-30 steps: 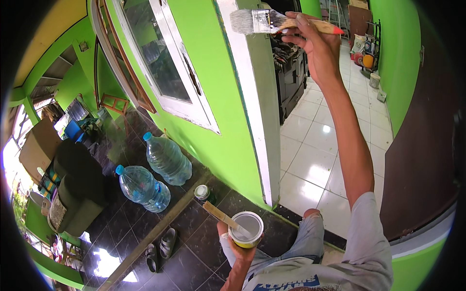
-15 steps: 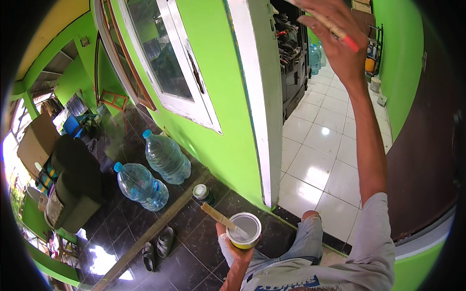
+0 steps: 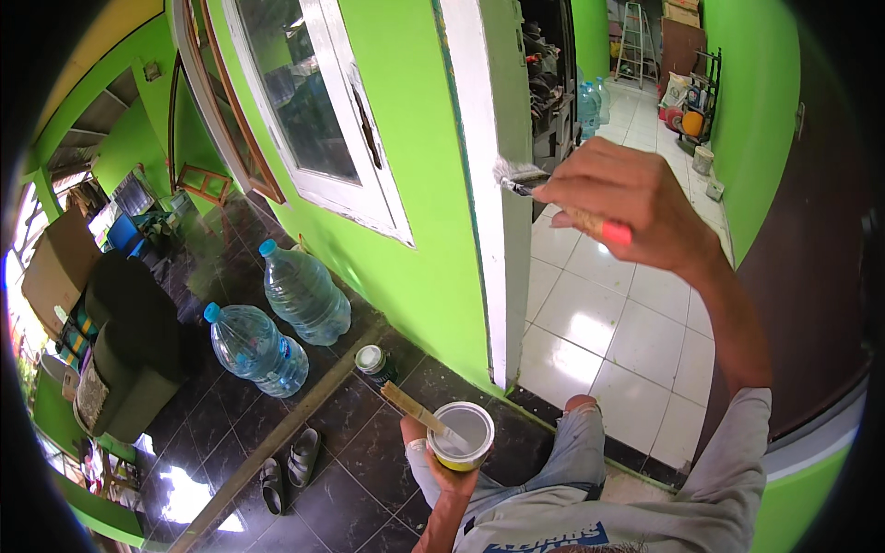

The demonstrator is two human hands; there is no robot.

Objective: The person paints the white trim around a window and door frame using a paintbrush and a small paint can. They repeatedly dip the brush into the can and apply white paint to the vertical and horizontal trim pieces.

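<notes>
My right hand grips a wooden paintbrush with a red handle tip, its whitened bristles against the white doorframe at about mid-height. That frame edges the green wall, right of a white-framed window. Low in the view, my left hand holds an open paint can of pale grey paint, with a wooden stick lying across its rim into the paint.
Two large water bottles, a small can and sandals are on dark tiles. A dark sofa stands left. The white-tiled corridor has a cluttered shelf, a ladder and stacked items, beside a brown door.
My right hand has come down from the top of the view, bringing the brush bristles onto the doorframe lower down. My left hand and the can have shifted only slightly.
</notes>
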